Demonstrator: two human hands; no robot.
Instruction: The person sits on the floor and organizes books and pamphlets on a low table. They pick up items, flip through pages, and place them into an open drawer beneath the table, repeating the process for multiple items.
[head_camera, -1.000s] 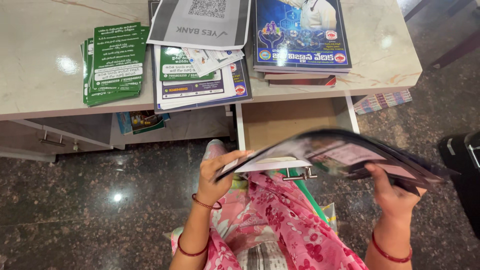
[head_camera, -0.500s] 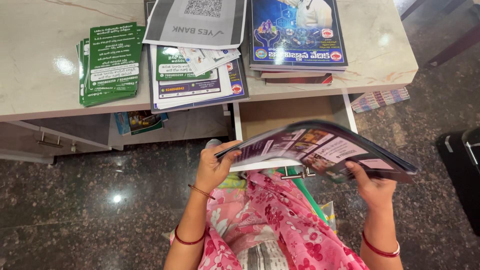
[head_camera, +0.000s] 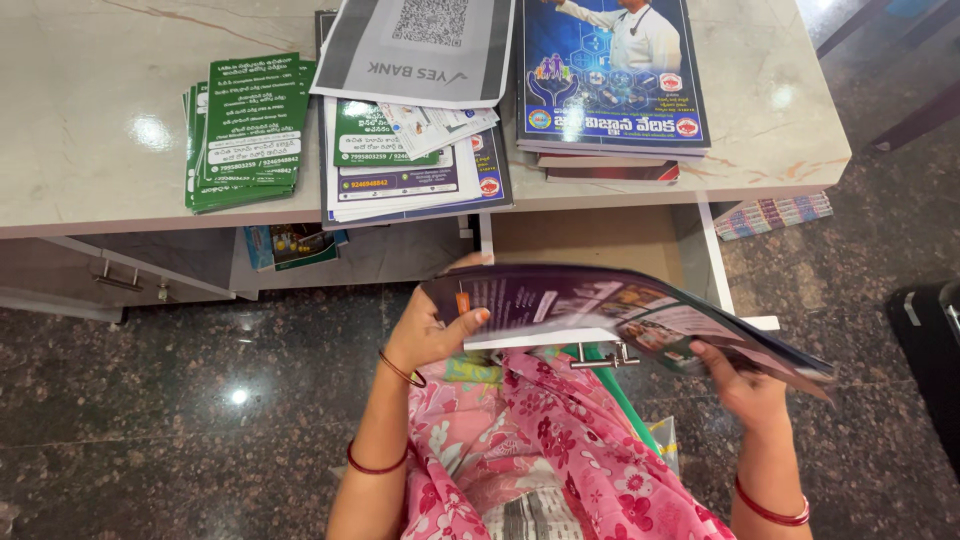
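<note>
1. Polished dark granite floor (head_camera: 200, 400) runs under a pale marble-look counter (head_camera: 90, 120), and your landmark is the open drawer (head_camera: 590, 240) below the counter's front edge, with a plain tan wooden bottom and white sides.
2. You hold one bundle of glossy dark magazines (head_camera: 620, 310) flat over the drawer's front, just above its metal handle (head_camera: 600, 355).
3. Your left hand (head_camera: 430, 330) pinches the bundle's left corner, thumb on top and fingers beneath. Two thin bangles ring that arm.
4. Your right hand (head_camera: 745, 380) grips the right edge from below, thumb pressed on the cover; one red bangle shows on that wrist.
5. Directly behind the drawer, on the counter, sits one stack of thick books (head_camera: 610, 80) with a glossy blue cover on top; at least two more spines show under it.
6. Left of that, behind the drawer's left corner, lies one loose pile of white and green leaflets (head_camera: 410, 160), with one grey printed sheet (head_camera: 415, 50) lying tilted over its far end.
7. Further left of the drawer lies one neat stack of green pamphlets (head_camera: 245, 130), thin and rectangular.
8. Under the counter, left of the drawer, one shelf holds a few coloured booklets (head_camera: 290, 245).
9. Right of the drawer, below the counter's end, one striped pad (head_camera: 775, 212) pokes out.
10. Your pink floral cloth (head_camera: 560, 450) fills the space nearest you, below the drawer handle.
</note>
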